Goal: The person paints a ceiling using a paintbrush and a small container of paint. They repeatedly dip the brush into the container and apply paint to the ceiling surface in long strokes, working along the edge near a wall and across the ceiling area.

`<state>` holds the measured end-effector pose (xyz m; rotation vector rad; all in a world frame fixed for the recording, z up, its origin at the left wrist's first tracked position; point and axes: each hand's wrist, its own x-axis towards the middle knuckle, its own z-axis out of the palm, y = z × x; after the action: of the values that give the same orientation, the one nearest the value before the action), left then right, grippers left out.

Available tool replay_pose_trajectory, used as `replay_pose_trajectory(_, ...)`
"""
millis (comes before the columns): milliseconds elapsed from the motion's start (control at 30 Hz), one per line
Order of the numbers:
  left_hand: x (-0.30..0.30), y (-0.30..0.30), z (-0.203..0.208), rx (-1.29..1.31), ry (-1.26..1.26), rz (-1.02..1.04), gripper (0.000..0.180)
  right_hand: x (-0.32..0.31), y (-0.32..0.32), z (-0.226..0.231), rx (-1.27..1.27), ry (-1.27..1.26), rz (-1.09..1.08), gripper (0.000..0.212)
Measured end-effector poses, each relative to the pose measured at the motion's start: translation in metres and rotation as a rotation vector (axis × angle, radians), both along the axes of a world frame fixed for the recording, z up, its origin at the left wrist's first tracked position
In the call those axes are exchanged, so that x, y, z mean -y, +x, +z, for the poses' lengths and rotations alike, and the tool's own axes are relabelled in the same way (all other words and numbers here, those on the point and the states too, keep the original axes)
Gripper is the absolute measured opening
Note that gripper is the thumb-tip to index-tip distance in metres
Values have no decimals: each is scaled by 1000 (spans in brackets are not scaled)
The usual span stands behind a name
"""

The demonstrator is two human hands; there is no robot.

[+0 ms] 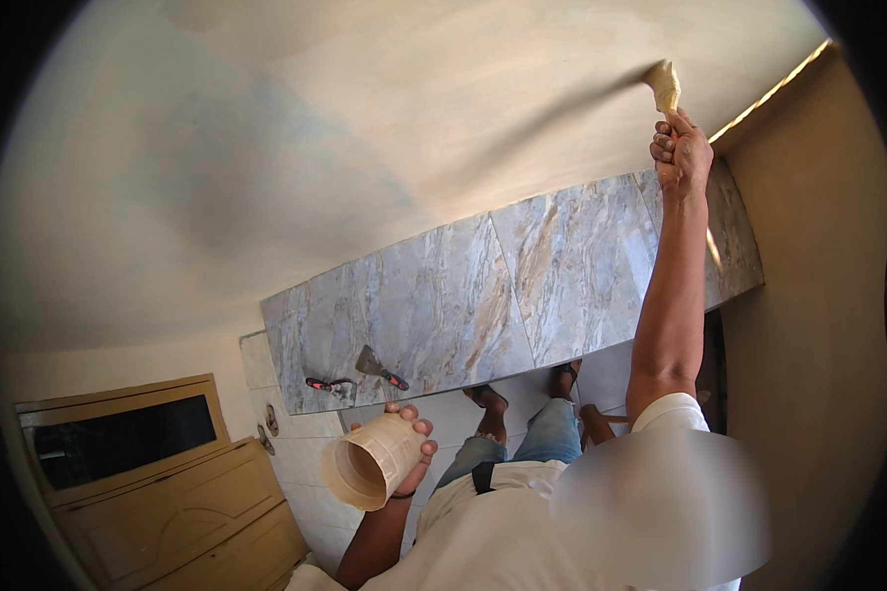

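Note:
Stretched far out to the upper right, my right hand (pixel 682 148) is closed around the handle of a paintbrush (pixel 665 87). Its pale, coated bristles are at the beige wall (pixel 365 128), and a long shadow of it falls leftward. My left hand (pixel 420 451) is wrapped round a cream-coloured plastic tub (pixel 376 455), low and left of my body. The tub tilts with its mouth toward the lower left; how much it holds cannot be made out.
Between me and the wall runs a marble-patterned tiled counter (pixel 443 295). On its left end lie a putty knife (pixel 375 364) and another red-and-black-handled tool (pixel 317 383). A wooden door with a dark pane (pixel 123 438) is at lower left. A brownish wall (pixel 808 286) bounds the right.

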<state>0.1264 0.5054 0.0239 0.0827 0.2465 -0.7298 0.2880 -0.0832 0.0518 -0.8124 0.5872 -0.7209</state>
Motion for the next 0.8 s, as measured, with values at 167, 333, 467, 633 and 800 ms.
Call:
replay_pose_trajectory(167,5,0,5,-11,2,-12,57,-122,61,20,-88,-205,-137,26)
replay_pose_trajectory(333,10,-1,5,-42,0,-7,55,-264,59,25,-36,-264,534,24)
replay_pose_trajectory(467,21,7,14,-12,-3,-29,56,-198,47,48,23,81,583,20)
replay_pose_trajectory(633,16,6,6,4,-20,-20,59,-86,15,74,72,-95,43,26)
replay_pose_trajectory(800,0,1,-2,-9,-11,-4,59,-142,64,89,-67,-198,-107,28)
